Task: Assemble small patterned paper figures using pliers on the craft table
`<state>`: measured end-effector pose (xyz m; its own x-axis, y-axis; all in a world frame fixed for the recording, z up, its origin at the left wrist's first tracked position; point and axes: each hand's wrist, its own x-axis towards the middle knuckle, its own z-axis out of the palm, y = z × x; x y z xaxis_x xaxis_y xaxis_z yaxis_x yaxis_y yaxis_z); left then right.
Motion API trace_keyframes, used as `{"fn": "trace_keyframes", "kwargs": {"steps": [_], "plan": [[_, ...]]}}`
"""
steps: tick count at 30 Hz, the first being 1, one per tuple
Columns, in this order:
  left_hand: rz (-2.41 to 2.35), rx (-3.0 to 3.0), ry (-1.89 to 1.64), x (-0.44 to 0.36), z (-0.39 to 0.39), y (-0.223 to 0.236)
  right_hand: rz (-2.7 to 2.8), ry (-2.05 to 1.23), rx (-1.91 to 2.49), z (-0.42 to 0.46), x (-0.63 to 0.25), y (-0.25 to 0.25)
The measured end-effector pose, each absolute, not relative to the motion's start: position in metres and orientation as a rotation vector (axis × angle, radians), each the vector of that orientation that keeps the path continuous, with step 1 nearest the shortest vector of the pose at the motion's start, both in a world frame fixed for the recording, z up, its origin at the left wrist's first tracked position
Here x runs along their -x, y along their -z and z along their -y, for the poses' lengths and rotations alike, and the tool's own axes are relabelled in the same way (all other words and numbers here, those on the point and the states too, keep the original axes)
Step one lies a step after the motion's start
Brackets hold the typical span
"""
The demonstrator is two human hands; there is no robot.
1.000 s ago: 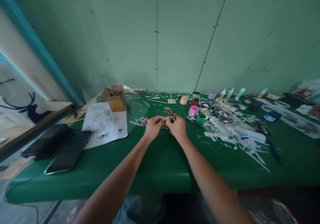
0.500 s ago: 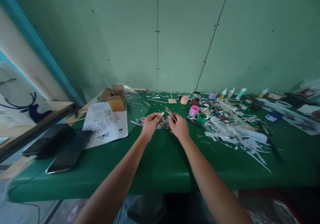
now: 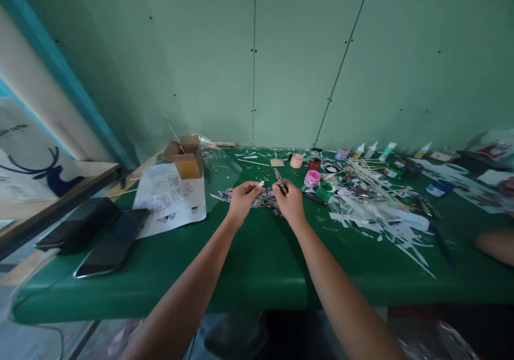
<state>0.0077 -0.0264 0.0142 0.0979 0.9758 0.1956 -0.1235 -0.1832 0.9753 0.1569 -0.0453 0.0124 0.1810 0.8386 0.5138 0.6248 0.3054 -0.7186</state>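
My left hand (image 3: 241,202) is closed, with thumb and index finger pinching a small white piece (image 3: 262,183). To its right, my right hand (image 3: 289,199) is closed round a metal nail clipper (image 3: 280,179), whose jaws point up and away from me. The clipper and the white piece are a short gap apart. Below and between both hands lies a strip of small pink, purple and multicoloured bits (image 3: 267,198) on the green table (image 3: 257,263). My fingers hide part of the clipper's handle.
Paint pots, including a pink pot (image 3: 312,178) and a green pot (image 3: 324,190), stand to the right beside a heap of white paper strips (image 3: 373,210). Leftward are printed sheets (image 3: 171,196), a cardboard box (image 3: 188,159) and a phone (image 3: 112,245). Another person's arm (image 3: 498,246) rests at the right edge.
My right hand has drawn the nail clipper slightly right, away from the white piece, and turned it more upright. Another person's arm has come into view at the right.
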Motion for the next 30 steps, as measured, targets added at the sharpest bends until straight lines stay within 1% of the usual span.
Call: {"fn": "trace_keyframes", "kwargs": {"steps": [6, 12, 14, 19, 23, 27, 30], "plan": [[-0.918, -1.187, -1.392, -0.003, 0.024, -0.015, 1.522, -0.380, 1.342, 0.044, -0.154, -0.012], [-0.748, -0.910, -1.436, -0.001, 0.025, -0.022, 1.499, -0.866, 1.180, 0.047, -0.151, -0.015], [-0.715, -0.879, -1.417, -0.001, 0.026, -0.024, 1.537, -0.918, 1.168, 0.049, -0.147, -0.015], [-0.720, -0.920, -1.388, 0.000, 0.024, -0.019, 1.497, -0.798, 1.212, 0.046, -0.144, -0.012], [-0.867, -1.057, -1.326, 0.001, 0.025, -0.016, 1.395, -0.543, 1.240, 0.043, -0.152, -0.013], [-0.911, -1.013, -1.073, -0.002, 0.030, -0.015, 1.520, -0.282, 1.288, 0.045, -0.156, -0.014], [-0.852, -0.983, -1.032, -0.006, 0.031, -0.015, 1.676, -0.248, 1.257, 0.049, -0.153, -0.014]]}}
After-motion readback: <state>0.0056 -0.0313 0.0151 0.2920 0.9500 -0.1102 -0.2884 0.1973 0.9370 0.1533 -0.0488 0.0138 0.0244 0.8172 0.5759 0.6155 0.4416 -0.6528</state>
